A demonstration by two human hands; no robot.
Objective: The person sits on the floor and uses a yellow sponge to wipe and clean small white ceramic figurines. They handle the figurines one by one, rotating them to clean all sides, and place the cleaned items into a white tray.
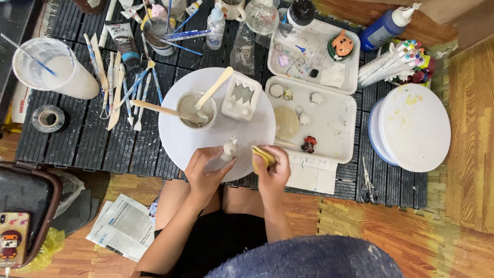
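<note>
Your left hand (206, 172) closes its fingers around a small white clay figurine (229, 149), holding it upright at the near edge of the round white turntable (180, 139). Your right hand (272, 172) is curled shut around a yellow sponge (261, 156), just beside the figurine. Behind them on the turntable stand a white cup of pale slip (195, 109) with wooden sticks in it and a white box-shaped clay piece with zigzag cutouts (242, 97). A blue squeeze bottle with a white cap (386, 28) lies at the far right; a black-and-white tube (124, 44) lies among the tools far left.
</note>
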